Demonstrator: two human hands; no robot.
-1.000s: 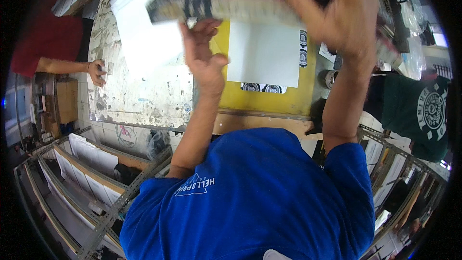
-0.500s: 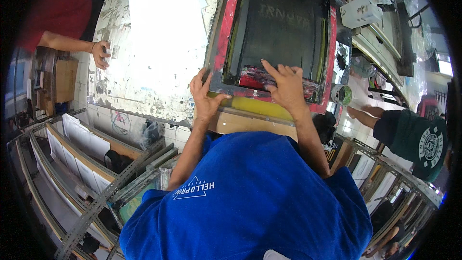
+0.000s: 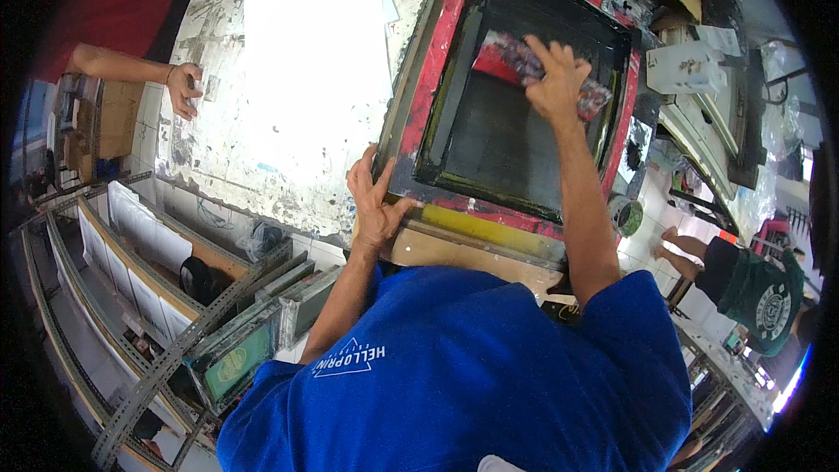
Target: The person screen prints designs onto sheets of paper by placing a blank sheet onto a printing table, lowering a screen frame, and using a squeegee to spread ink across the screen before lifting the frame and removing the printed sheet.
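Observation:
A screen-printing frame (image 3: 430, 87) with a red, ink-stained rim lies before me, its dark mesh (image 3: 498, 140) smeared with black. My right hand (image 3: 558, 87) grips a squeegee (image 3: 502, 57), stained red and grey, which stands on the far half of the mesh; it is blurred by motion. At the frame's near left corner rests my left hand (image 3: 376, 210), fingers spread and thumb against the edge. A yellow strip (image 3: 489, 225) runs along the frame's near side. White sheets (image 3: 315, 61) lie on the stained table to the left.
Another person's hand (image 3: 183, 87) is at the table's left edge. Racks with boards (image 3: 166, 271) stand at lower left. On the right are a can (image 3: 624, 216), a white box (image 3: 686, 67) and a person in a dark green shirt (image 3: 760, 297).
My right hand has pushed the squeegee from the near end of the mesh to its far half. My left hand stays at the frame's corner. The view has shifted slightly.

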